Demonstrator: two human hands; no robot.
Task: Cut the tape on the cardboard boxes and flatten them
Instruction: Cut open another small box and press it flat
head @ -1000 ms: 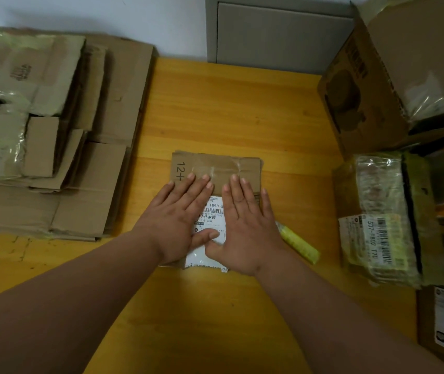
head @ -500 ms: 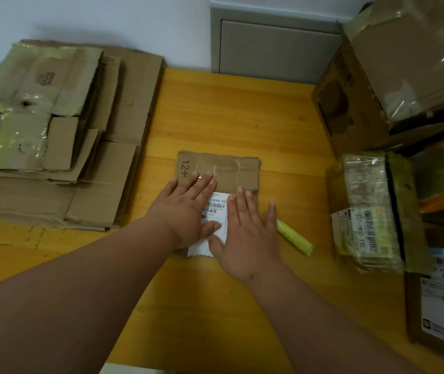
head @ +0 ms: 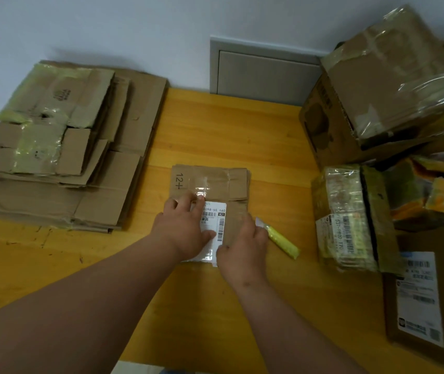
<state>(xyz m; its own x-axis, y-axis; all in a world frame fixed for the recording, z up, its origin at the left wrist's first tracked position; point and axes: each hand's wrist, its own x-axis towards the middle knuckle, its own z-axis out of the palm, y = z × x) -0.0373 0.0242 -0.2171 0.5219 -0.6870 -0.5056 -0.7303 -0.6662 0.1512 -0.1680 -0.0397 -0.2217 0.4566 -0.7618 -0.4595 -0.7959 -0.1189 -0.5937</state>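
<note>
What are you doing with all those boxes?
A person is squashing boxes flat. Both hands, the left hand and the right hand, are on a small flattened box in the middle of the wooden table. A yellow cutter lies beside the right hand. Flattened boxes are stacked on the left, and taped boxes wait on the right.
</note>
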